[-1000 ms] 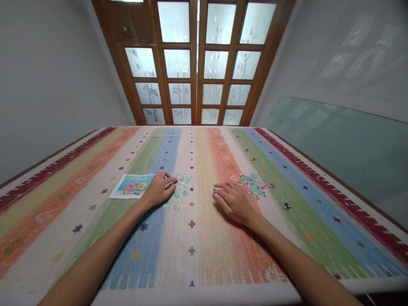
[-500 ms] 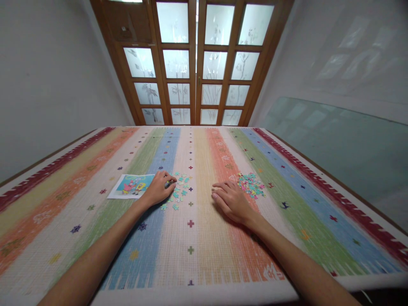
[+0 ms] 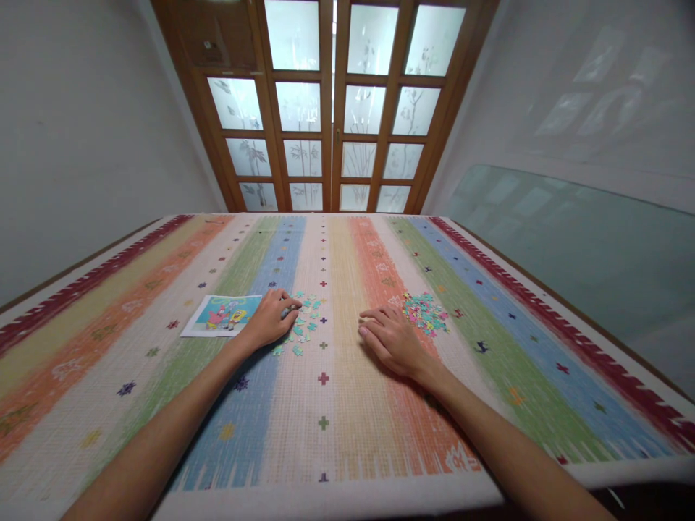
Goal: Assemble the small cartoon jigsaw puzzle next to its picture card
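My left hand (image 3: 271, 317) is among loose teal jigsaw pieces (image 3: 310, 312), beside a printed picture card (image 3: 217, 316) with cartoon figures. Its fingers are curled, with thumb and index tips close together. A bit of teal shows in the gap, but I cannot tell whether it is held. My right hand (image 3: 388, 334) lies palm down on the striped tablecloth (image 3: 347, 412), fingers stretched out and holding nothing. Just beyond its knuckles is a heap of mixed-colour jigsaw pieces (image 3: 427, 313), pink, yellow and teal.
The cloth covers a wide table reaching to a wooden double door (image 3: 332, 145) with frosted panes. Pale walls (image 3: 70, 145) stand on both sides. A greenish glass panel (image 3: 575, 246) leans along the right wall.
The view has shifted very slightly. Both hands keep nearly the same pose and place, and the card and both groups of jigsaw pieces look unmoved.
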Available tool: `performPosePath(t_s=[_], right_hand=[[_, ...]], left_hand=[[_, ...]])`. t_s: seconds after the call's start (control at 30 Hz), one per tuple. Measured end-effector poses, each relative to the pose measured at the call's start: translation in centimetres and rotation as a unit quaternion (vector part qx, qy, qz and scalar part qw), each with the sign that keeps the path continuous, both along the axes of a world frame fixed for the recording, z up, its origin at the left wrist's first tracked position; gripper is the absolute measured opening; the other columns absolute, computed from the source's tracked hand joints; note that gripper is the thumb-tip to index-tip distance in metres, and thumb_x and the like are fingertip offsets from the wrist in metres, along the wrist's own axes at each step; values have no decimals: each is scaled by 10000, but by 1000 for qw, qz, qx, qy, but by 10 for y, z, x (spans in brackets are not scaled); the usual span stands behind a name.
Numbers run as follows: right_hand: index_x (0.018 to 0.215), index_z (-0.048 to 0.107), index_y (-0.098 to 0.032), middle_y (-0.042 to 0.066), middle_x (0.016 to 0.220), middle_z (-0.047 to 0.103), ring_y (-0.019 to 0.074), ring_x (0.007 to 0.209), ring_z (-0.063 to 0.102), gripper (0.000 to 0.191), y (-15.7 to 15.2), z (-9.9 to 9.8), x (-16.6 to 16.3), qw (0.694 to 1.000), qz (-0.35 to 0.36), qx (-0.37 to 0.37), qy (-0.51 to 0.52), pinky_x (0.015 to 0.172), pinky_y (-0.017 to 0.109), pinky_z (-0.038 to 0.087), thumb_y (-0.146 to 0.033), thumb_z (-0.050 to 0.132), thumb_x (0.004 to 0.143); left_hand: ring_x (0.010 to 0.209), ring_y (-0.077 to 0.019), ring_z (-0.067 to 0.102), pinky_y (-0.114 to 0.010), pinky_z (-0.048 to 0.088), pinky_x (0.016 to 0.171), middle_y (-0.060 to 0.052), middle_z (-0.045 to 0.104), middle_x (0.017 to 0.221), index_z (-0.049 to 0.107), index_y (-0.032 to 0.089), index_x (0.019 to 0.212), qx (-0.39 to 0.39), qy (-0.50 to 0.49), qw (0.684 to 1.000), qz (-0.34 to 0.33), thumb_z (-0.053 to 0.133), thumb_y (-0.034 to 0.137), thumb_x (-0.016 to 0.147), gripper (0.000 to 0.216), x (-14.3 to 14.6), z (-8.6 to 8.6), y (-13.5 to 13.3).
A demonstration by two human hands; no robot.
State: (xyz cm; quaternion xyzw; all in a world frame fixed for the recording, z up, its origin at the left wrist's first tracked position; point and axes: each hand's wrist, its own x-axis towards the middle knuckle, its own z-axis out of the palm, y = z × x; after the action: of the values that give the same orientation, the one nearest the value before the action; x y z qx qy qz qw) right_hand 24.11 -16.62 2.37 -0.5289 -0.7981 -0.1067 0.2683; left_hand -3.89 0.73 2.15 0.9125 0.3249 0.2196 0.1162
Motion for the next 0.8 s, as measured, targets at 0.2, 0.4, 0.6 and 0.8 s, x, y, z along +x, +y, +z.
performPosePath(t_s=[0.2,0.4,0.6,0.8], right_hand=[[980,722,-201,99,1126,739,260,1013,604,245,1,-3,2,1000,-3,-4,-5,923,448,425,-228,486,1040],[974,723,-202,103,1125,742,264,1016,608,253,1,-1,1,1000,-5,-7,1,926,454,433,-220,479,1041],[1016,714,-196,104,1110,748,269,1016,621,230,-1,1,0,1000,5,-3,13,919,454,442,-225,487,1036],[1226,644,-166,119,1076,739,264,1003,634,270,-7,6,-15,996,57,-18,73,885,419,490,-304,593,999]], left_hand=[[965,-277,557,-456,469,953,-81,617,931,716,185,968,-11,-1,1000,3,551,273,892,202,3,-1,2],[971,-272,580,-454,481,949,-71,649,943,631,205,897,-15,-34,999,16,577,267,851,95,4,5,-1],[848,-228,631,-396,504,848,-41,681,877,624,215,893,-75,-77,994,8,563,295,895,101,7,19,-18],[786,-192,623,-339,508,727,-46,690,883,616,208,972,-159,-147,976,-36,604,374,911,177,28,17,-57]])
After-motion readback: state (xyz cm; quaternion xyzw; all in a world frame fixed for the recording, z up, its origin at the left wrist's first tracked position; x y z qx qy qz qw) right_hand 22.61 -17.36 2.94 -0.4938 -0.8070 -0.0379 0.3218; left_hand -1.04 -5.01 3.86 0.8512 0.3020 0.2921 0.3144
